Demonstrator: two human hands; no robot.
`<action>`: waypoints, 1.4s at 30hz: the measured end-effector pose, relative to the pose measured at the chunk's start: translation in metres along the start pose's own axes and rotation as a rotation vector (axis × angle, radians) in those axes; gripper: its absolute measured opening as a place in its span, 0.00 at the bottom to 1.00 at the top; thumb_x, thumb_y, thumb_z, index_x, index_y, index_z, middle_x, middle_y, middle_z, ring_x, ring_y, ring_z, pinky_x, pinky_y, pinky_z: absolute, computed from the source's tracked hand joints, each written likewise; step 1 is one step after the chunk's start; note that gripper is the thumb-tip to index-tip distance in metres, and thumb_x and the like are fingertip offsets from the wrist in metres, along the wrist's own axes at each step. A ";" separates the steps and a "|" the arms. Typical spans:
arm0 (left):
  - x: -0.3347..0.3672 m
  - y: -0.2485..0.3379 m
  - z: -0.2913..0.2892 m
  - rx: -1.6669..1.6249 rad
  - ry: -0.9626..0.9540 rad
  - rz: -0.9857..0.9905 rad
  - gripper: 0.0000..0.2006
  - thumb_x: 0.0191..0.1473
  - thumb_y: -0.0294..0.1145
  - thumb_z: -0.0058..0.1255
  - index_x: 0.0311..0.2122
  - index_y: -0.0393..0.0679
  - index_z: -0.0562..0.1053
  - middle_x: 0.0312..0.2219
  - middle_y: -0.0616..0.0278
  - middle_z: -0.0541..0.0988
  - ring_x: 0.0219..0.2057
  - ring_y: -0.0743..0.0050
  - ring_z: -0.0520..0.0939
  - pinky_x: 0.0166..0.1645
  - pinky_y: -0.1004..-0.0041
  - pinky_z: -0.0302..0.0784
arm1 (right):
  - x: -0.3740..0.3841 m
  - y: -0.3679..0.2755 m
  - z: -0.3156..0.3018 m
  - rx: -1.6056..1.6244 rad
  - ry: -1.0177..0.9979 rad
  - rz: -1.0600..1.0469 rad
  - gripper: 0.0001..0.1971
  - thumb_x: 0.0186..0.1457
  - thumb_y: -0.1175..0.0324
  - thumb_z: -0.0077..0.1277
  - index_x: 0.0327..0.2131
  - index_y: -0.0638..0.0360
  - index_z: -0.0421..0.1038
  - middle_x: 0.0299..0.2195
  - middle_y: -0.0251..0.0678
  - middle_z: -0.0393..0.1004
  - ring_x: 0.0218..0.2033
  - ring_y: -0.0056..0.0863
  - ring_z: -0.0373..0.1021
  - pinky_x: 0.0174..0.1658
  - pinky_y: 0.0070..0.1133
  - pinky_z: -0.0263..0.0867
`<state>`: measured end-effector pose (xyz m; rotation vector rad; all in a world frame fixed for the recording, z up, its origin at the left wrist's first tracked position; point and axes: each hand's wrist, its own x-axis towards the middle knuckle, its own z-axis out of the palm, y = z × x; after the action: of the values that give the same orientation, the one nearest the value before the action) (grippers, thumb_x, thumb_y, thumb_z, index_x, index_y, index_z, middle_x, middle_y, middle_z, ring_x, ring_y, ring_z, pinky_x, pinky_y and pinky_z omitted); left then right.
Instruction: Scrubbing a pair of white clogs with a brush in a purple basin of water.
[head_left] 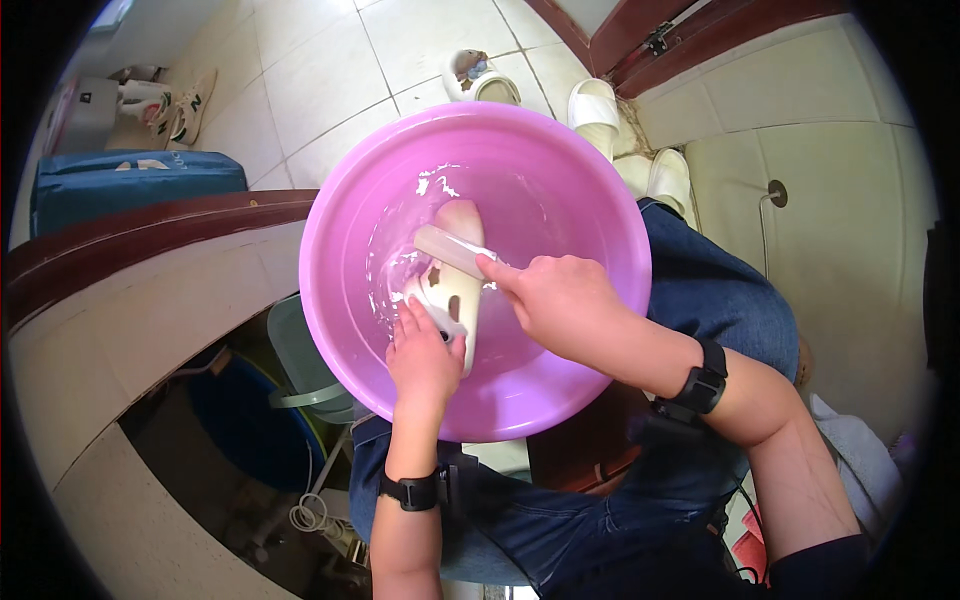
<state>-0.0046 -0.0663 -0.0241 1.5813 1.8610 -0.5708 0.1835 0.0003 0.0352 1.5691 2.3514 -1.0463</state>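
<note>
A pink-purple basin [322,235] with water in it stands in front of me. In it lies a white clog [467,310] with brown patches, partly in the water. My left hand [425,362] grips the clog's near, rounded end, fingers on top and thumb at the side. My right hand [570,300] is closed around the end of a pale, oblong brush [448,248], its index finger stretched along it. The brush lies across the middle of the clog; its bristles are hidden.
A similar clog [482,80] stands on the tiled floor beyond the basin, near white slippers [595,105]. A blue bag [135,185] and sneakers [190,108] are at the far left. A grey-green bucket [300,345] sits left of the basin, and a grey cloth [855,465] lies at the right.
</note>
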 end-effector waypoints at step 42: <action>0.002 0.021 -0.021 -0.140 0.174 0.013 0.33 0.51 0.45 0.47 0.57 0.33 0.56 0.52 0.40 0.65 0.46 0.46 0.74 0.49 0.58 0.68 | -0.015 0.010 0.043 -0.192 0.126 -0.004 0.25 0.46 0.73 0.46 0.52 0.57 0.64 0.18 0.34 0.68 0.18 0.28 0.70 0.16 0.23 0.65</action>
<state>0.0124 -0.0469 -0.0090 1.5910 1.9693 -0.2973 0.1875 -0.0348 0.0047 1.6022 2.4518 -0.7165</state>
